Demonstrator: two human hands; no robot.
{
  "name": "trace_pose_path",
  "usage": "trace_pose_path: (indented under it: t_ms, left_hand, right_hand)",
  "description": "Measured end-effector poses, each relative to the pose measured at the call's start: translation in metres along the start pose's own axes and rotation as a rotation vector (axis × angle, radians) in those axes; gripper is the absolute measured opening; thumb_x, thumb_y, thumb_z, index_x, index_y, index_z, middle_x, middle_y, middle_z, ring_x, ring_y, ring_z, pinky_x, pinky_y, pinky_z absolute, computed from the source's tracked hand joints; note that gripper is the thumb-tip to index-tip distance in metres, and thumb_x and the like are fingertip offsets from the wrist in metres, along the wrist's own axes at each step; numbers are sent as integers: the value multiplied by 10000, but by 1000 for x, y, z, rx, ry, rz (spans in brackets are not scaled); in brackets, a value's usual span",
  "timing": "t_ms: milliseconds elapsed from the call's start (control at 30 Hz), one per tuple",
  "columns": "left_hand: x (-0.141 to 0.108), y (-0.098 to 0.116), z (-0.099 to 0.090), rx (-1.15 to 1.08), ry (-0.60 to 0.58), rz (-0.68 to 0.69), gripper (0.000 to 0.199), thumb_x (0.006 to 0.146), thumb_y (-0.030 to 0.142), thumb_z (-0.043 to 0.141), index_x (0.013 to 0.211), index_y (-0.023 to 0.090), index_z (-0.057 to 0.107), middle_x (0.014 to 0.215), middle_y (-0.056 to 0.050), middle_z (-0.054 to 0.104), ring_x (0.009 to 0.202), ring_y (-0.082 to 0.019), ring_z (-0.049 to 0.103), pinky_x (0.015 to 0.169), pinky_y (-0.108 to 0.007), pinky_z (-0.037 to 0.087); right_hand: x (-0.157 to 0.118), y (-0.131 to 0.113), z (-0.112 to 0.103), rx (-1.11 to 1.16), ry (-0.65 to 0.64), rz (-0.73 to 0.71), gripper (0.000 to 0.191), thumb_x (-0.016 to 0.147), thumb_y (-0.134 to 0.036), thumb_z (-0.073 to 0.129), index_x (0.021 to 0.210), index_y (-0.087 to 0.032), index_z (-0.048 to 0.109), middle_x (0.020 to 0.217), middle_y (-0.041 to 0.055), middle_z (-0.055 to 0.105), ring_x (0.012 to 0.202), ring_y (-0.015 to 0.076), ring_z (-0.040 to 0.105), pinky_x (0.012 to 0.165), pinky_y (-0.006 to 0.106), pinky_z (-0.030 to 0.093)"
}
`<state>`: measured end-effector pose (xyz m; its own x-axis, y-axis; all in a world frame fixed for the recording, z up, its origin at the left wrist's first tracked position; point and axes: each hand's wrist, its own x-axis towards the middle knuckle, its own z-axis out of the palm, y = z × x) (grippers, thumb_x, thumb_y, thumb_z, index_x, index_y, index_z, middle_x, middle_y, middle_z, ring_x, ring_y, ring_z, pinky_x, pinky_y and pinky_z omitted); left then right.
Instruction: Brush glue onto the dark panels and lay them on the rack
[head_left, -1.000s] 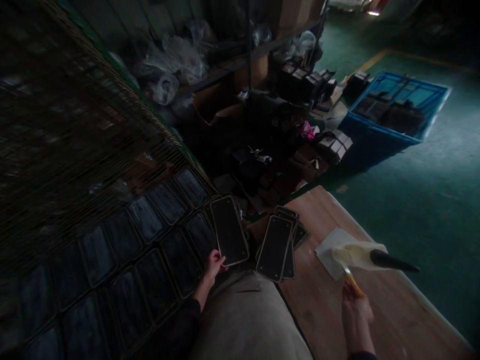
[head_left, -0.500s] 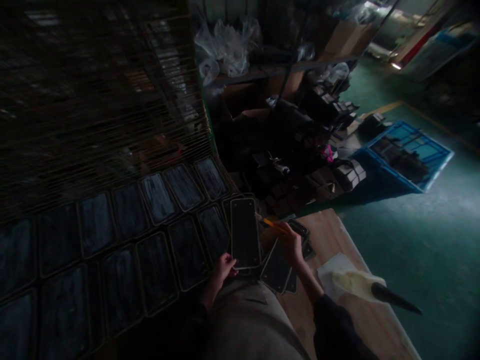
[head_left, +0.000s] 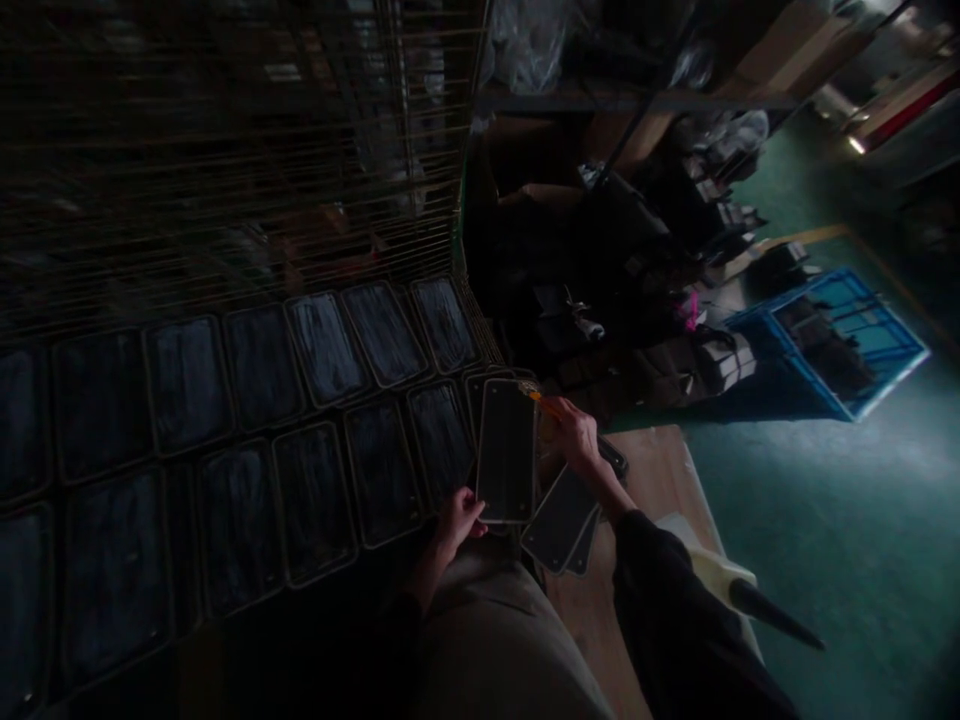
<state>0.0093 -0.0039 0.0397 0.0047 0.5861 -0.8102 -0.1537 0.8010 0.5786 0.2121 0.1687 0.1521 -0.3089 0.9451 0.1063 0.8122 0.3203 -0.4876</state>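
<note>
Against the left fingers [head_left: 472,511], the dark panel [head_left: 508,455] seems thinly pale-edged.

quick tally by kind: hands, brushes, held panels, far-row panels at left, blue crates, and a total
Left hand and right hand: 2
Brush: 1
Held panel: 1
Far-row panels: 7, leftmost cut off by the frame
Blue crate: 1
Total: 12

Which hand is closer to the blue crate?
Right. The right hand, holding the brush, is lower left of the crate; the left hand, gripping a panel, is farther left.
</note>
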Motion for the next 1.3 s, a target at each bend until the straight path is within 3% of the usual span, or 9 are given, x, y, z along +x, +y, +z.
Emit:
trace_pose_path:
  t_ms: [167, 467, 600, 700, 833, 933, 1067, 1200, 1300]
  left_hand:
    - [2, -3, 0, 8, 4, 17, 303, 777, 338, 712, 774, 177, 454, 609, 31, 608, 415, -136, 637, 360, -177, 472]
    - [3, -5, -2, -14, 12, 8, 320, 734, 320, 757, 778, 174, 475, 606, 31, 610, 410, -123, 630, 375, -168, 474]
    - [2, -3, -3, -25, 3, 10, 305, 746, 314, 745, 779, 174, 476, 610, 35, 600, 426, -122, 637, 389, -169, 483]
    - [1, -2, -3, -17, -2, 2, 275, 774, 286, 717, 772, 174, 466, 615, 37, 596, 415, -116, 630, 379, -166, 475]
    - [1, 0, -2, -6, -11, -6, 255, 794, 276, 698, 777, 172, 466, 609, 35, 597, 410, -117, 626, 362, -162, 461]
    - [0, 0, -2, -9, -9, -9, 269, 788, 292, 708, 780, 171, 469, 611, 30, 607, 412, -120, 629, 361, -158, 452]
    - [1, -1, -2, -23, -4, 0, 286, 772, 309, 725, 774, 169, 477, 607, 27, 615, 408, -119, 627, 364, -160, 452]
    - [1, -3, -2, -44, 0, 9, 275, 774, 303, 725, 779, 168, 486, 594, 34, 607, 396, -111, 617, 357, -152, 448]
    - [1, -3, -3, -61, -2, 3, 283, 765, 300, 736, 775, 168, 486, 586, 39, 606, 390, -102, 613, 359, -136, 440]
  right_hand:
    - [-18, -5, 5, -51, -68, 52, 259, 973, -302, 435, 1055, -188, 651, 967, 76, 686, 751, 189, 640, 578, 242, 389]
    - [-122, -31, -6, 7, -328, 114, 223, 971, -321, 450, 1005, -217, 645, 863, 39, 691, 686, 164, 646, 546, 219, 377]
    - [-143, -44, -12, 95, -430, 155, 200, 957, -290, 476, 1010, -246, 663, 852, 26, 712, 679, 169, 666, 542, 227, 398]
    - [-130, -42, -11, 147, -472, 139, 210, 949, -278, 482, 994, -246, 685, 831, 20, 720, 661, 163, 667, 548, 224, 409]
    - [-82, -24, -5, 159, -508, 102, 230, 948, -317, 498, 990, -226, 704, 716, 7, 702, 610, 154, 650, 545, 214, 412]
    - [-38, -13, -2, 106, -349, 88, 245, 957, -347, 507, 1001, -204, 702, 741, 14, 701, 649, 160, 649, 565, 219, 414]
    - [7, -11, 1, 49, -108, 31, 256, 988, -340, 482, 1074, -191, 671, 970, 40, 704, 765, 164, 640, 625, 240, 426]
    - [25, -13, 14, 9, -75, -4, 274, 1003, -359, 451, 1132, -215, 644, 1056, 46, 679, 838, 179, 632, 665, 256, 429]
    - [13, -17, 22, -32, -131, -33, 290, 1009, -357, 428, 1124, -205, 646, 994, 53, 687, 813, 189, 641, 627, 256, 403]
